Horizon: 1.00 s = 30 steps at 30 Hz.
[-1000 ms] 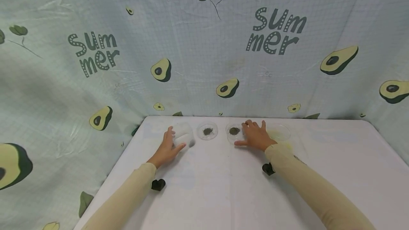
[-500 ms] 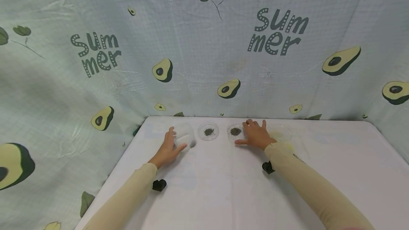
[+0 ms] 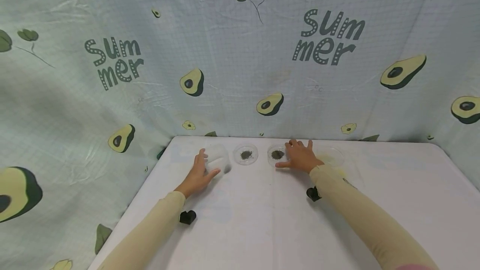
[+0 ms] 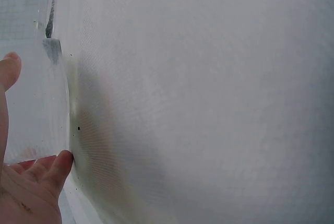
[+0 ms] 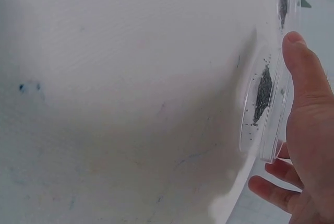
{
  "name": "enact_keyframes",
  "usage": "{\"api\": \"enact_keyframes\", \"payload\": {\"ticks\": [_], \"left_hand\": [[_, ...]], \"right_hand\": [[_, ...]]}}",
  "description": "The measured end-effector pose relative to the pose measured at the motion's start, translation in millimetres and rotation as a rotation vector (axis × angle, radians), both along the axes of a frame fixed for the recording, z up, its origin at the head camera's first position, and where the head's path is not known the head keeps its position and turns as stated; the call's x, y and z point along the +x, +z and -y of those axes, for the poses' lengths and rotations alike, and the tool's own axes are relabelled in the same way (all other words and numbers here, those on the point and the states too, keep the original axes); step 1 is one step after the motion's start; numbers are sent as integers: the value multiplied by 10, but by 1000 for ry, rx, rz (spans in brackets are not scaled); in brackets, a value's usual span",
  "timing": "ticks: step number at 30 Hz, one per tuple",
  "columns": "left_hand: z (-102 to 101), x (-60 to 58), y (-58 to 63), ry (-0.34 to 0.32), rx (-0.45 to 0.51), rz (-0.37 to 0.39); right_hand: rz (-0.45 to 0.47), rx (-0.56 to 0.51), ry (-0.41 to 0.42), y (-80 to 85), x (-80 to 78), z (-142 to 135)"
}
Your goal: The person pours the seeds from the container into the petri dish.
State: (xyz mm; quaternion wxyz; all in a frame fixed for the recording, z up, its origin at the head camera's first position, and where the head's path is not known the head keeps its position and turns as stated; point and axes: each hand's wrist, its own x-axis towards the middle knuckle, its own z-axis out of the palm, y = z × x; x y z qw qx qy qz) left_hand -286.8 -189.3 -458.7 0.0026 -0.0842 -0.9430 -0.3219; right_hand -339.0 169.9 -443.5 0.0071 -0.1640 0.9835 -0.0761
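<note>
In the head view, the left hand [image 3: 196,177] is spread, with thumb and fingers apart around a clear, rounded container [image 3: 217,156] at the far left of the bench [image 3: 247,220]. A grey patch marks the container's near right edge. The right hand [image 3: 301,157] reaches around a clear round dish [image 3: 272,161], thumb at its near edge and fingers on its right; a small heap of dark granules [image 3: 277,154] lies inside. To the left sits a matching dish [image 3: 246,163], also with dark grains [image 3: 246,154] scattered in it. Right of the right hand is a shallow clear dish with a yellow tint [image 3: 331,155].

In the left wrist view, one fingertip touches the edge of the see-through container, while the thumb stands well away from the fingers.

In the right wrist view, thumb and fingers lie at opposite ends of the smooth-walled dish; whether they pinch it I cannot tell.
</note>
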Motion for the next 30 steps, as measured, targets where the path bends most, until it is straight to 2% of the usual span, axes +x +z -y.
{"api": "enact_keyframes", "payload": {"ticks": [14, 30], "left_hand": [[2, -8, -16, 8, 7, 3], [11, -9, -18, 0, -1, -12]], "right_hand": [[9, -4, -13, 22, -31, 18], [32, 1, -20, -53, -88, 14]]}}
